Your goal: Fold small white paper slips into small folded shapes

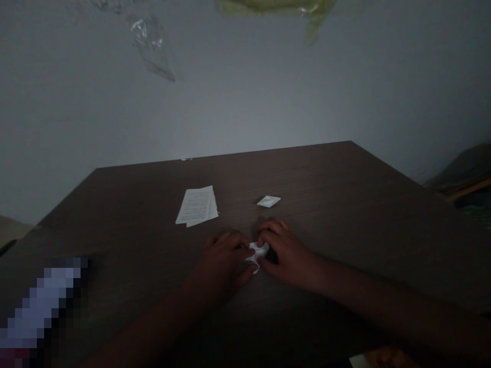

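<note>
Dark tabletop (326, 179), pale wall (249, 102): printed sheets (195, 204) lie left; my left hand (224, 259) pinches a white paper (262, 250) before me; beyond it lies a white diamond-shaped piece (269, 201); my right hand (289, 255) grips the paper's right side.

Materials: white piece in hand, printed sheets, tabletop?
White piece: probably paper, matte; it looks thin and folded. Printed sheets: paper, matte, judging by thin flat edges and lines of text. Tabletop: wood or wood-look laminate, can't tell which; dark, low sheen, streaky grain.
</note>
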Motion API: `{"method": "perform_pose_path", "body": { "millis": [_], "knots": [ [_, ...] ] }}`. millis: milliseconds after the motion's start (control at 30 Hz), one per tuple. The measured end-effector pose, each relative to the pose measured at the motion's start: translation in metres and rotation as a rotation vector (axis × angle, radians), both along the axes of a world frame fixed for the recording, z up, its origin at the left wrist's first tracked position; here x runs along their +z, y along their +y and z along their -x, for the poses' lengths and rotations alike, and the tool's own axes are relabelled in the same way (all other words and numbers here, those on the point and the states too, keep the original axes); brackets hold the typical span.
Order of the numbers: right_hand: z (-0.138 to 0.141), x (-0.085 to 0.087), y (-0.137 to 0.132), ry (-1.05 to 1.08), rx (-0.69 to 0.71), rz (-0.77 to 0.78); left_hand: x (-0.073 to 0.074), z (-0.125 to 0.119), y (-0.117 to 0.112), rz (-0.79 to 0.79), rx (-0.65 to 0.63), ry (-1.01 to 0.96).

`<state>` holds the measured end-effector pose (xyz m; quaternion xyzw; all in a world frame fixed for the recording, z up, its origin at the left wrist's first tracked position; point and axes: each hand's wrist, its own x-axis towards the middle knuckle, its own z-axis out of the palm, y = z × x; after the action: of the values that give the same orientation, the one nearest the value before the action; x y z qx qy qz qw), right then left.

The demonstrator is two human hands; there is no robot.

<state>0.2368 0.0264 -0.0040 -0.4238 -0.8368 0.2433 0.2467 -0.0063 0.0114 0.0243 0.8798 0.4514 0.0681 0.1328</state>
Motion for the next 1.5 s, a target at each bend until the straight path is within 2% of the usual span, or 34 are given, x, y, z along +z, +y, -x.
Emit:
{"method": "perform_pose_path", "body": {
  "millis": [300, 700, 933, 1033, 1300, 1500],
  "knots": [
    [-0.004, 0.002, -0.004, 0.007, 0.017, 0.029, 0.008, -0.002, -0.004, -0.005, -0.001, 0.036],
    [-0.015, 0.001, 0.012, -0.075, -0.113, -0.022, -0.004, -0.001, -0.003, -0.061, -0.024, 0.024],
    [-0.012, 0.009, 0.004, -0.167, 0.027, -0.041, -0.007, 0.001, -0.008, -0.07, -0.011, 0.027],
    [-0.014, 0.013, 0.001, -0.244, 0.028, -0.071, -0.007, -0.001, -0.01, -0.052, 0.001, 0.05],
    [-0.01, 0.013, -0.004, -0.207, 0.033, -0.01, -0.025, -0.001, -0.012, -0.15, 0.002, 0.035],
    [-0.005, 0.009, -0.016, -0.171, 0.058, -0.002, -0.019, -0.005, -0.015, -0.11, 0.0, 0.061]
  ]
}}
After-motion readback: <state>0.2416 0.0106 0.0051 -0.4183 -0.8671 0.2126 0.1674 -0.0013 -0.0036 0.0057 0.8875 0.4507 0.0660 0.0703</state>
